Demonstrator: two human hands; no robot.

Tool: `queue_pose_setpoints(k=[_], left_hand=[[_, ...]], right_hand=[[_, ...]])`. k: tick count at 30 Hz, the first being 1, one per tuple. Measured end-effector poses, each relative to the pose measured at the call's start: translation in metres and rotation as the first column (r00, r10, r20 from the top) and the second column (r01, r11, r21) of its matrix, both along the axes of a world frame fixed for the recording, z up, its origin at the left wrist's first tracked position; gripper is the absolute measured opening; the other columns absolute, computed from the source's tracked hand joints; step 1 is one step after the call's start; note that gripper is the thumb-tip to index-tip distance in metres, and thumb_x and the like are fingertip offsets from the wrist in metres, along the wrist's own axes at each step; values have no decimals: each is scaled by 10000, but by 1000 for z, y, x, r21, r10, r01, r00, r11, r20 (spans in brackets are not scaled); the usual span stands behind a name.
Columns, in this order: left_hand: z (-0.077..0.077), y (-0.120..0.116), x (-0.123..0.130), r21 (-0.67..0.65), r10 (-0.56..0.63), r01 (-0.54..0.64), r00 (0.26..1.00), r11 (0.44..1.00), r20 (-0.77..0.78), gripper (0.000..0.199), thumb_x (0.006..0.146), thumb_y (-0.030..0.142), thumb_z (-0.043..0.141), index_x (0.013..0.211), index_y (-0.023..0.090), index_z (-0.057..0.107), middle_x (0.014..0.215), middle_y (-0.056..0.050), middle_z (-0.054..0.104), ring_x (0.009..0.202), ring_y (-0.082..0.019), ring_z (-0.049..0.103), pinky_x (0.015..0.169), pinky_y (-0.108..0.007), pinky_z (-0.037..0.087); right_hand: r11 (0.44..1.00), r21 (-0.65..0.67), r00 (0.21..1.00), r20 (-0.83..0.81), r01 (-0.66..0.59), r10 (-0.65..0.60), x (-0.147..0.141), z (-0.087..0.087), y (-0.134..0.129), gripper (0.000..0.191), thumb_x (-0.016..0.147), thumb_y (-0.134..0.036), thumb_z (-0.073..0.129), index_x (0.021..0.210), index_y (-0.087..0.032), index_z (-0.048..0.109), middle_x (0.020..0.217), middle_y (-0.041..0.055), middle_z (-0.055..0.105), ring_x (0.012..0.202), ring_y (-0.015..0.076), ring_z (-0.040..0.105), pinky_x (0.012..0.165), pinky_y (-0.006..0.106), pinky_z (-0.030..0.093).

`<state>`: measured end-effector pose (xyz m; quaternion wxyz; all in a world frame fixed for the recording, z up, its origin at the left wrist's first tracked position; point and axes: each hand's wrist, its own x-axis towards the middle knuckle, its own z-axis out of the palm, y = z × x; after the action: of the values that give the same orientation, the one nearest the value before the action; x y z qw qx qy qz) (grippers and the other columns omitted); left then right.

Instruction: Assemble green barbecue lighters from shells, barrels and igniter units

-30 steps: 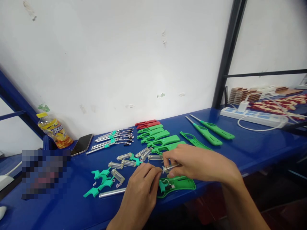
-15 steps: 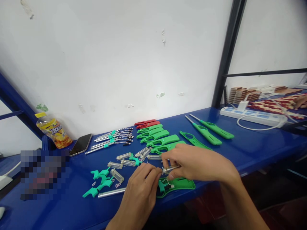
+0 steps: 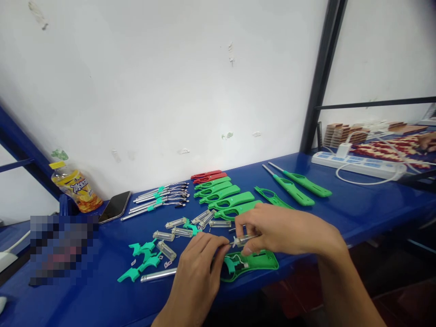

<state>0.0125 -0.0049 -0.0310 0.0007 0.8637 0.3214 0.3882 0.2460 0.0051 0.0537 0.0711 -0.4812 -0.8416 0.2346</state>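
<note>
My right hand (image 3: 269,231) is closed on a clear lighter fuel tank (image 3: 242,240), held level with its valve end toward the left. At that end, my left hand (image 3: 200,268) pinches a thin small piece that I cannot make out. Just below both hands lies an open green lighter shell half (image 3: 264,261) with a teal trigger (image 3: 231,264) and a wire in it. The metal lighter tube (image 3: 158,274) sticks out left from under my left hand. Left of my hands are loose clear tanks (image 3: 166,250) and teal triggers (image 3: 150,261).
Green shell halves (image 3: 235,200) and red ones (image 3: 209,176) lie behind my hands. Wired metal tubes (image 3: 146,210), a phone (image 3: 116,206) and a drink bottle (image 3: 76,187) are on the left. Assembled green lighters (image 3: 296,193) and a power strip (image 3: 361,165) lie right. Another person's hand (image 3: 425,141) shows far right.
My right hand has shifted slightly right with the tank, drawing a little away from my left fingertips. My left hand stays almost in place.
</note>
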Motion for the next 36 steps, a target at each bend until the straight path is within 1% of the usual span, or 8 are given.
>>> queue_pose_setpoints(k=[4, 8, 12, 16, 20, 26, 30, 36], left_hand=[[4, -3, 0, -50, 18, -18, 1000, 999, -10, 175, 1061, 120, 518, 1062, 235, 650, 979, -14, 742, 889, -183, 704, 815, -322, 572], [12, -6, -4, -89, 30, -37, 997, 995, -74, 225, 1051, 119, 501, 1114, 238, 681, 1000, -24, 743, 901, -204, 713, 833, -365, 591], [17, -8, -14, -111, 34, -54, 983, 992, -180, 181, 1003, 173, 619, 1136, 253, 713, 1018, -27, 756, 922, -251, 736, 815, -415, 615], [15, -13, -22, -47, 91, -114, 931, 992, -353, 301, 931, 284, 765, 1223, 242, 709, 1119, -72, 756, 994, -307, 752, 857, -484, 636], [11, -19, -21, -33, 104, -132, 891, 991, -442, 303, 928, 319, 778, 1216, 257, 705, 1141, -69, 736, 993, -311, 747, 827, -489, 648], [7, -22, -17, -103, 72, -124, 909, 987, -410, 274, 937, 236, 761, 1205, 237, 705, 1137, -62, 695, 972, -258, 732, 855, -415, 643], [2, -22, -18, -138, 93, -160, 913, 977, -397, 260, 951, 234, 741, 1209, 243, 707, 1135, -63, 683, 977, -261, 721, 859, -425, 646], [2, -19, -18, -169, 76, -155, 914, 973, -398, 286, 966, 252, 722, 1251, 262, 702, 1153, -65, 692, 981, -263, 725, 820, -405, 645]], right_hand=[[1000, 21, 1000, 14, -8, 7, 0, 0, 0, 175, 915, -409, 780, 933, -252, 705, 761, -25, 658, 790, 185, 599, 597, 267, 333], [999, 38, 1000, 7, -15, 15, 2, 0, -2, 188, 952, -432, 753, 926, -246, 756, 859, -9, 726, 851, 191, 628, 649, 282, 355], [1000, 26, 1000, -1, 0, 0, 3, -1, 0, 151, 931, -392, 784, 949, -244, 808, 974, 9, 768, 931, 206, 663, 699, 286, 399], [1000, -27, 1000, 3, -12, 12, 2, -3, 3, 143, 871, -354, 835, 969, -252, 819, 880, -8, 759, 816, 184, 670, 640, 269, 403], [998, -57, 1000, 8, 5, -4, 2, -4, 4, 179, 836, -342, 857, 986, -261, 799, 826, -24, 735, 725, 166, 650, 566, 249, 381], [998, -70, 1000, -2, -7, 7, 3, -5, 5, 128, 811, -248, 848, 929, -263, 800, 791, -43, 741, 688, 154, 651, 567, 247, 385], [995, -98, 1000, -27, -17, 14, 2, -8, 7, 133, 788, -193, 852, 899, -256, 814, 771, -42, 759, 702, 158, 687, 578, 235, 415], [993, -115, 998, -61, -23, 17, 1, -14, 8, 145, 769, -172, 853, 892, -244, 831, 777, -23, 790, 722, 172, 730, 605, 227, 462]])
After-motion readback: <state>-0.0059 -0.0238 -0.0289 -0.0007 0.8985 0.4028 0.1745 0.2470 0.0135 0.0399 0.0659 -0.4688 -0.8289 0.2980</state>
